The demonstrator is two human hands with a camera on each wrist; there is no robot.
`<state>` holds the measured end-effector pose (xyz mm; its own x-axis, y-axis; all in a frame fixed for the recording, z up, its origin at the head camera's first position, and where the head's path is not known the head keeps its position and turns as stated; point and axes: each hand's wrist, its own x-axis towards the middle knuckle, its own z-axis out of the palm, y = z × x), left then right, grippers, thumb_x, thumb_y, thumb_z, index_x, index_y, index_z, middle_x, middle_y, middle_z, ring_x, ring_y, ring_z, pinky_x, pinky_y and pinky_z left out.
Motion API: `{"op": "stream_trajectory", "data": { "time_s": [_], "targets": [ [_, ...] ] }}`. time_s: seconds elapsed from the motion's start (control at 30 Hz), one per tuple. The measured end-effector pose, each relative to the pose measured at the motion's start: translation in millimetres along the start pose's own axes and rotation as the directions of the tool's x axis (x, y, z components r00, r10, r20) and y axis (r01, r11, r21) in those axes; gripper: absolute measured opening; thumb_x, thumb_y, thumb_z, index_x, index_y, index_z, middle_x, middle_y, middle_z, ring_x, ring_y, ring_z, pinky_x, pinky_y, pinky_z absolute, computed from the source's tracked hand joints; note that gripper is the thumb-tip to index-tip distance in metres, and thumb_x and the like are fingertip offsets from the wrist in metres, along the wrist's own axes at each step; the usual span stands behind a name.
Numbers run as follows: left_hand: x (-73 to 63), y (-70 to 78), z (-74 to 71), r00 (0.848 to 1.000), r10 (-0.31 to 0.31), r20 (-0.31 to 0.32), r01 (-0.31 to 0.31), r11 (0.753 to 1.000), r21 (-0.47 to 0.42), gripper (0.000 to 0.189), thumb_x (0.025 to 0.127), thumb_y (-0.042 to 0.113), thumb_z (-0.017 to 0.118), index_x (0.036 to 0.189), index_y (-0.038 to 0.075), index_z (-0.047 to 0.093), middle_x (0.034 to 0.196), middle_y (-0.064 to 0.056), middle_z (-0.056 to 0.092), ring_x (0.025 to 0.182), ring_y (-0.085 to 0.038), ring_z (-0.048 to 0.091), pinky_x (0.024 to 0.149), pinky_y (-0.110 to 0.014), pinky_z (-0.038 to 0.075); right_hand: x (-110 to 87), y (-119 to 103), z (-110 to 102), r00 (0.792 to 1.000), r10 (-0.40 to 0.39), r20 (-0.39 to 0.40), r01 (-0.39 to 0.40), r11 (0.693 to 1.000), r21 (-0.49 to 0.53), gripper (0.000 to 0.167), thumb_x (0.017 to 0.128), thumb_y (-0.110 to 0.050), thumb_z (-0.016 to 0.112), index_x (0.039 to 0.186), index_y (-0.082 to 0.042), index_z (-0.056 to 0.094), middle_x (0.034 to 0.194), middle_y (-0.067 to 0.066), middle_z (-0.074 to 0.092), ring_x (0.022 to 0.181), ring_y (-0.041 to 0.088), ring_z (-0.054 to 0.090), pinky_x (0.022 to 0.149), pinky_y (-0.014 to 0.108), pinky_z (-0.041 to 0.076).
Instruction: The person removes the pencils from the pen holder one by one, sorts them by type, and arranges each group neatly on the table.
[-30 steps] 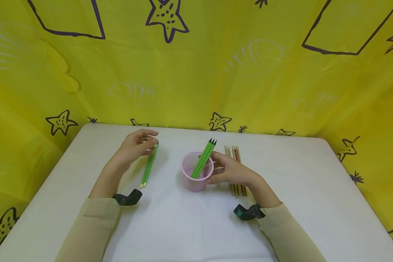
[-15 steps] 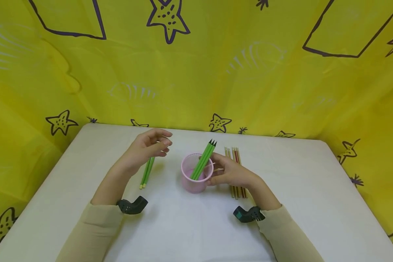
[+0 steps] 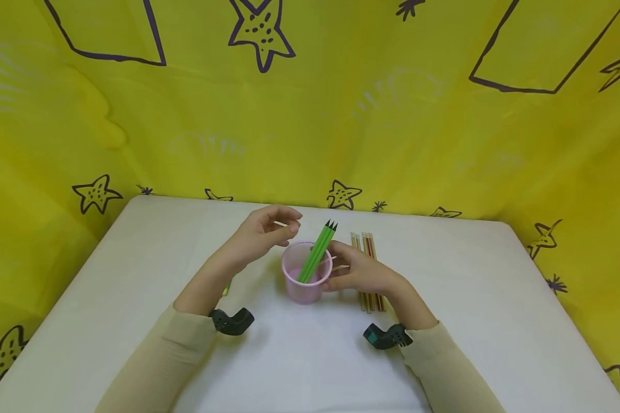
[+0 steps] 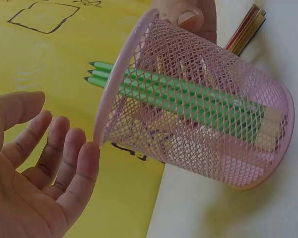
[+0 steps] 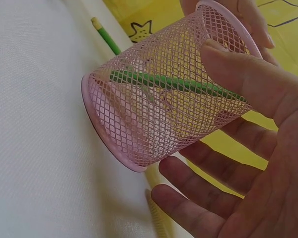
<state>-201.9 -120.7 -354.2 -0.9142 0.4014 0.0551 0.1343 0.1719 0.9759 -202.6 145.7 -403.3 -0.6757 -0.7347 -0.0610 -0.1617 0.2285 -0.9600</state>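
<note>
A pink mesh pencil cup (image 3: 303, 293) stands on the table, with three green pencils (image 3: 317, 252) leaning in it, dark tips up. My right hand (image 3: 364, 272) grips the cup from its right side; in the right wrist view the thumb (image 5: 228, 64) lies on the mesh near the rim. My left hand (image 3: 260, 235) hovers at the cup's left, holding nothing. In the left wrist view its loosely bent fingers (image 4: 87, 163) are right at the rim. Another green pencil end (image 3: 227, 288) shows on the table past my left forearm, the remainder hidden.
Several gold and dark red pencils (image 3: 368, 301) lie side by side behind my right hand, partly covered by it. A yellow patterned cloth (image 3: 289, 132) hangs behind the white table (image 3: 460, 275). Each wrist wears a black camera (image 3: 232, 322).
My left hand has moved right, from over the loose green pencils to the cup's rim, its forearm now covering most of them. The right hand and cup have stayed put.
</note>
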Motion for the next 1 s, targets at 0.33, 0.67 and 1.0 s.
{"op": "stream_trajectory", "data": {
  "time_s": [0.33, 0.67, 1.0],
  "targets": [
    [17.8, 2.2, 5.0, 0.999, -0.03, 0.041, 0.025, 0.993, 0.112, 0.035, 0.097, 0.025, 0.066, 0.131, 0.014, 0.063, 0.126, -0.003, 0.066, 0.113, -0.025, 0.064, 0.097, -0.044, 0.054, 3.4, 0.0, -0.6, 1.0, 0.004, 0.005, -0.004, 1.0, 0.008, 0.076, 0.083, -0.006, 0.079, 0.147, -0.007, 0.039, 0.143, 0.014, 0.048, 0.125, 0.037, 0.055, 0.1, 0.04, 0.054],
    [25.5, 0.7, 14.6, 0.989, -0.016, 0.145, -0.004, 0.99, 0.139, 0.031, 0.097, 0.023, 0.066, 0.128, 0.015, 0.066, 0.122, -0.003, 0.067, 0.107, -0.023, 0.065, 0.096, -0.042, 0.054, 2.2, 0.2, -2.0, 1.0, 0.005, 0.008, -0.005, 1.0, 0.002, 0.079, 0.084, -0.008, 0.079, 0.15, -0.01, 0.037, 0.143, 0.012, 0.049, 0.125, 0.035, 0.055, 0.101, 0.04, 0.054],
    [28.6, -4.9, 25.9, 0.985, -0.021, 0.173, -0.019, 0.974, 0.227, 0.025, 0.097, 0.025, 0.065, 0.12, 0.015, 0.069, 0.119, -0.002, 0.067, 0.112, -0.026, 0.061, 0.1, -0.046, 0.05, 1.3, 1.2, -1.2, 1.0, 0.009, 0.004, -0.009, 1.0, 0.013, 0.074, 0.083, -0.004, 0.078, 0.147, -0.008, 0.04, 0.14, 0.014, 0.05, 0.124, 0.036, 0.055, 0.101, 0.04, 0.054]
  ]
}}
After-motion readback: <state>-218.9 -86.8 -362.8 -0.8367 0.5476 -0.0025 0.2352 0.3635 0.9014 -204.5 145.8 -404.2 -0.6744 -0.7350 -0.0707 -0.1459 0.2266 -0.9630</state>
